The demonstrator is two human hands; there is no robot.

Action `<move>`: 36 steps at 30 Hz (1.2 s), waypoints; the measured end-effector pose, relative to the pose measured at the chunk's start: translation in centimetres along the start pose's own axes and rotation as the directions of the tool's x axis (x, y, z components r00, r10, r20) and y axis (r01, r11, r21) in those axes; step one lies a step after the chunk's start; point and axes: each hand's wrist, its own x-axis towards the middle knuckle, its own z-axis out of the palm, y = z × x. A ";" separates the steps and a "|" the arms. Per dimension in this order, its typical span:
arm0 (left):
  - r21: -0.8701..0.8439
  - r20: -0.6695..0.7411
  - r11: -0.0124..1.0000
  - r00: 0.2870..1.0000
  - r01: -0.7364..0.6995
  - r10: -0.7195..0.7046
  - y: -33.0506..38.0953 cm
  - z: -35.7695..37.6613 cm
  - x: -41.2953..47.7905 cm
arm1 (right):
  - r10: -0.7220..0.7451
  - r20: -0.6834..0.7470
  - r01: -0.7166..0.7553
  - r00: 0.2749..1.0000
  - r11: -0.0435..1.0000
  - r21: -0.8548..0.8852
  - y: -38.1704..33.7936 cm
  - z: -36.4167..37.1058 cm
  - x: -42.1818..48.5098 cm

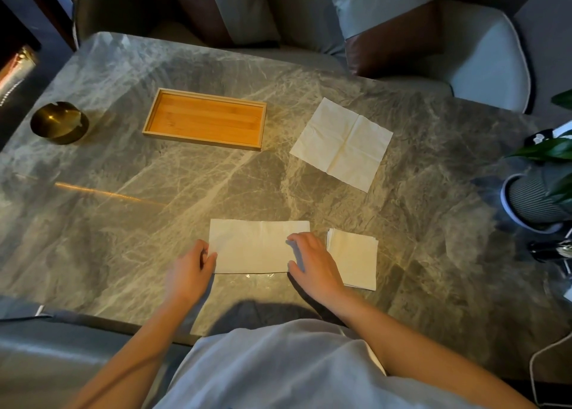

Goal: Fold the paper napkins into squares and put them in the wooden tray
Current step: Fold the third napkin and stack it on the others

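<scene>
A white napkin folded once into a long rectangle lies near the table's front edge. My left hand pinches its lower left corner between thumb and fingers. My right hand rests on its right end, fingers spread and pressing down. A small stack of square folded napkins sits just right of that hand. An unfolded napkin with crease lines lies flat at the back right. The wooden tray stands farther back at the left, with nothing inside it.
A brass ashtray sits at the far left of the marble table. A potted plant stands at the right edge, with dark objects beside it. Chairs with cushions line the far side.
</scene>
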 end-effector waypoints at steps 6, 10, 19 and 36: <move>0.048 0.006 0.999 1.000 0.019 -0.019 0.4 0.0 0.0 | -0.016 0.086 0.020 0.996 0.998 -0.053 -0.2 0.1 0.3; 0.116 -0.122 0.990 0.988 -0.082 0.096 0.4 0.0 -0.3 | -0.038 0.038 0.042 0.999 0.994 -0.105 -0.4 0.1 0.6; 0.443 0.278 0.800 0.910 -0.404 0.306 3.4 5.3 -0.5 | -0.088 0.323 0.216 0.942 0.898 -0.384 -2.1 2.6 2.3; 0.358 0.035 0.858 0.923 -0.369 0.382 2.9 2.2 -1.3 | 0.109 0.259 0.005 0.960 0.916 -0.402 -0.5 1.1 1.4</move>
